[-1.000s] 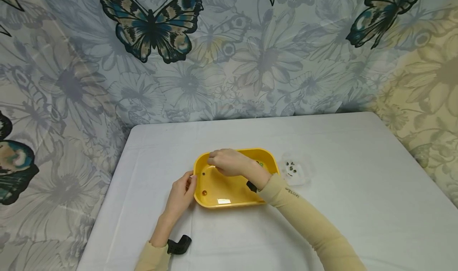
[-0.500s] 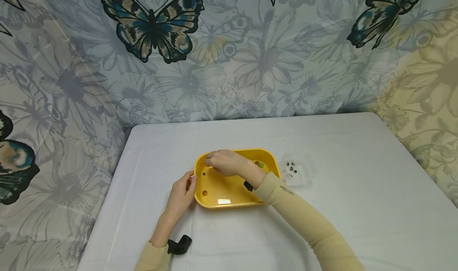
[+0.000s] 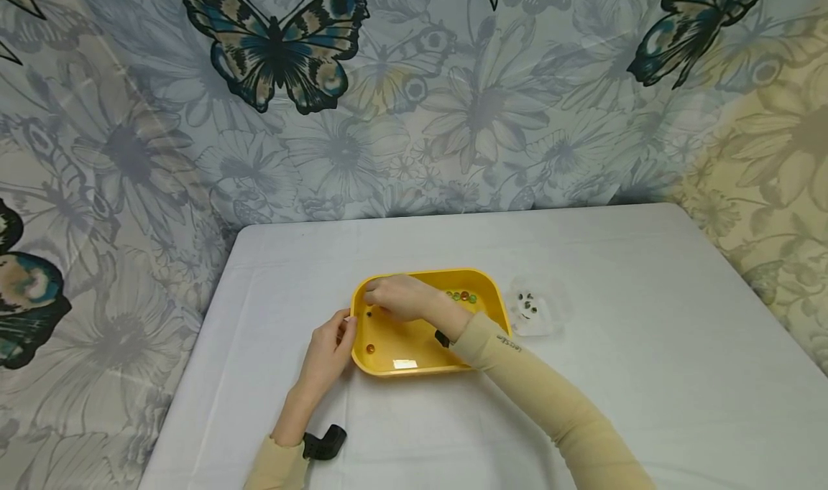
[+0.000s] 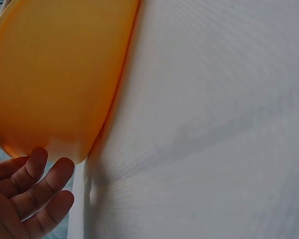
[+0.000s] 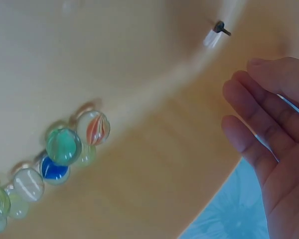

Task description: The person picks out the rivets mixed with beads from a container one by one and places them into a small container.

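My right hand [image 3: 402, 297] reaches into the yellow tray [image 3: 420, 369] at its back left. In the right wrist view its fingers are loosely extended, thumb close to the fingertips, and no object shows between them. Just beyond those fingertips lies a small dark tack-like piece [image 5: 219, 27] with a round head and short shank. Several glass marbles [image 5: 64, 146] cluster along the tray's back wall. An orange marble [image 3: 370, 348] lies apart at the front left. Relaxed fingers of my left hand [image 4: 32, 194] touch the tray's left end, steadying thumb side near the rim [image 3: 352, 310].
To the right of the tray, a clear plastic bag or container [image 3: 543, 321] bears several small dark pieces [image 3: 527, 303]. A white cloth [image 3: 647, 332] covers the table, and patterned fabric [image 3: 414, 131] hangs behind it. A black camera [image 3: 325, 443] sits at my left wrist.
My right hand has slid left along the tray's back side, uncovering more of the marbles behind it. My left hand has stayed at the tray's left end.
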Demonstrator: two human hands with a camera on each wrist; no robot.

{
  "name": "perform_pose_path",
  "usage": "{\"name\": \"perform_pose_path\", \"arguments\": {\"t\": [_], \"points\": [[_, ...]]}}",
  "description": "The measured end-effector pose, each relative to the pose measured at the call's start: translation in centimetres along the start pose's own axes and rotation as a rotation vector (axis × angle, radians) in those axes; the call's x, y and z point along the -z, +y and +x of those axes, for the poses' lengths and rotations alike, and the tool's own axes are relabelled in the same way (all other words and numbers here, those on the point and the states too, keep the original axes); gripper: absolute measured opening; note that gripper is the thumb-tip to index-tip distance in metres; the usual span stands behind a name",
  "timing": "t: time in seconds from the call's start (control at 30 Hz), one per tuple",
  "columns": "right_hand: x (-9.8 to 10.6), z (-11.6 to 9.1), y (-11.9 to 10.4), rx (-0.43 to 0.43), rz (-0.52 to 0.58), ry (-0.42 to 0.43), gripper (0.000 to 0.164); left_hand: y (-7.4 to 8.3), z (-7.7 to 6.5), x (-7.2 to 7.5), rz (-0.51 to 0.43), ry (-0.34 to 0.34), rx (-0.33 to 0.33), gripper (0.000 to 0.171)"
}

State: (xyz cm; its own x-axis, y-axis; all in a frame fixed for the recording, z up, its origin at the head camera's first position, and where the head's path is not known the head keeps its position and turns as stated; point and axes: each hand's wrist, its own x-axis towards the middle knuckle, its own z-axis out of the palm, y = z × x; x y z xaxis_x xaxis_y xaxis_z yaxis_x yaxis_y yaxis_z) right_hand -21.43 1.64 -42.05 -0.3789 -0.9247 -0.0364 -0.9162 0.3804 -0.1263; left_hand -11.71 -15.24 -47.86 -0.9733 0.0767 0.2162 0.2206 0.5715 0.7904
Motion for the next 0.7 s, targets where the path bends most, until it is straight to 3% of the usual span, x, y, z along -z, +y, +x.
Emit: {"name": "perform_pose_path", "arguments": {"t": [0.7], "points": [[-1.1, 1.1, -0.4, 0.012, -0.025, -0.055, 0.013, -0.1, 0.0, -0.1, 0.003, 0.005, -0.009, 0.031]]}}
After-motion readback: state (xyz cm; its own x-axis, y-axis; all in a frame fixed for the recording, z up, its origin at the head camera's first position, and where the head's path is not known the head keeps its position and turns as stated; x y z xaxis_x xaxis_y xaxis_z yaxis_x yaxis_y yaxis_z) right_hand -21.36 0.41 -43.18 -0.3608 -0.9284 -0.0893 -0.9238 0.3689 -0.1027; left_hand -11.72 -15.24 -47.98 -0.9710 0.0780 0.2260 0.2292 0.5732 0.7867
